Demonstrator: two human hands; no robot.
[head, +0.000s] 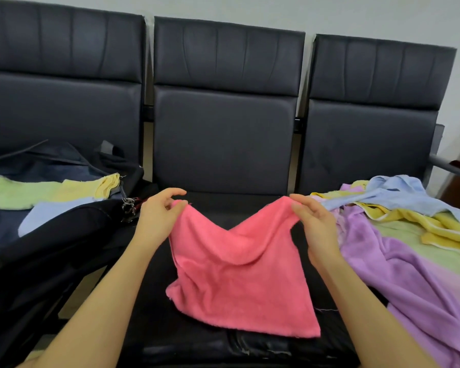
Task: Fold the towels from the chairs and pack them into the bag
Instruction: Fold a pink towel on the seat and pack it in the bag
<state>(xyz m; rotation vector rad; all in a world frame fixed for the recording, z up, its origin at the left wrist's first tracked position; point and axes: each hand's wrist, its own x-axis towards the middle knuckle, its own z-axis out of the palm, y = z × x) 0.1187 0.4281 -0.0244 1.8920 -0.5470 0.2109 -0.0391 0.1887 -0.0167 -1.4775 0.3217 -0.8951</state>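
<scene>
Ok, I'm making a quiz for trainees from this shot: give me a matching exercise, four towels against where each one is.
Towels:
1. pink towel
2. purple towel
3. blue towel
4. folded yellow towel

Places:
A. top of the pile on the right chair
B. in the open bag on the left chair
C. held up by both hands over the middle chair
D. spread down the front of the right chair

Pairs: 1-C, 2-D, 3-A, 4-B. The left hand and right hand each pinch an upper corner.

Purple towel (pixel 409 274) and bag (pixel 51 248) cut by frame edges.
</scene>
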